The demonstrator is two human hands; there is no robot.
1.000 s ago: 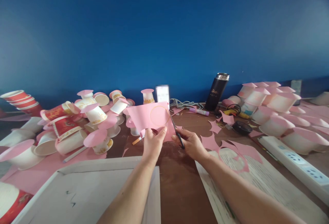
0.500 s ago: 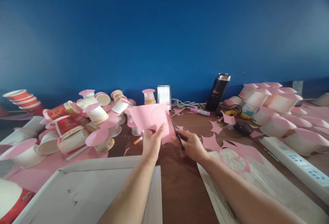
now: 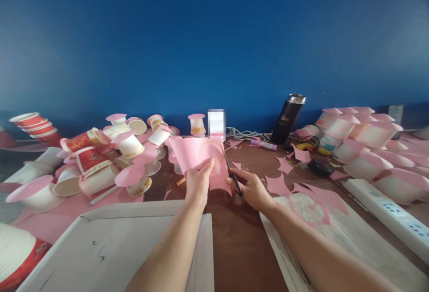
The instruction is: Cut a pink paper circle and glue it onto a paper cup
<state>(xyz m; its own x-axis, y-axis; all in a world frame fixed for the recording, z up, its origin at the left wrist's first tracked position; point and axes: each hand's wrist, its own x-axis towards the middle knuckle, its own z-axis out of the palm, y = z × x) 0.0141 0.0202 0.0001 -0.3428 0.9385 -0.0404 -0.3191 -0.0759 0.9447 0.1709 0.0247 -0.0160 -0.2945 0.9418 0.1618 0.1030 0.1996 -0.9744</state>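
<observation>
My left hand (image 3: 198,184) grips a sheet of pink paper (image 3: 187,153) near its lower middle, thumb on top. A faint circle outline shows on the paper's right half. Wrapped round the handles of black scissors (image 3: 237,185), my right hand (image 3: 251,189) holds them at the sheet's right edge, blades pointing up and away from me. The blade tips lie against the paper beside the circle. Pink paper scraps (image 3: 277,184) lie just right of the right hand.
Paper cups with pink discs (image 3: 130,175) crowd the left; more cups (image 3: 367,155) stand at right. A black flask (image 3: 288,120) stands by the blue wall. A glue stick (image 3: 268,146), a power strip (image 3: 392,211) and a white box lid (image 3: 134,243) are also around.
The view has shifted slightly, so everything sits a little further right. Both hands keep their hold; the lower right part of the pink sheet now spreads wider beside the scissors.
</observation>
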